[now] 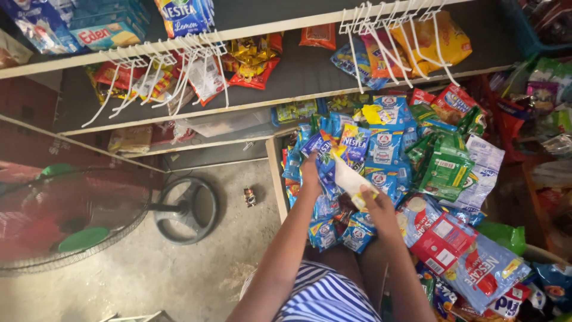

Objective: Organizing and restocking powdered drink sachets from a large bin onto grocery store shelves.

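White packet [350, 179] with a yellow edge is held between both hands, above a wooden crate [275, 173] that is filled with many small sachets. The right hand [376, 206] is closed on the lower end of the packet, with the fingers pinched around it, and the left hand [310, 170] is placed at its upper left side, where the fingers seem to be bent onto the packet and onto the blue sachets [381, 149] just behind; how firmly the left hand grips cannot be told. The two hands are kept near each other, with only the packet between them. Green sachets [447, 167] are seen to the right of the blue ones, and larger red and blue bags [459, 250] are piled at the lower right, close to the right forearm. A striped blue and white garment [325, 295] is seen at the bottom, under the arms. On the left, a standing fan [77, 220] with a round base is placed on the concrete floor [179, 274]. Above, shelves [286, 77] are seen with white wire hooks [387, 36] and more snack packs [429, 42] hung or laid on them.
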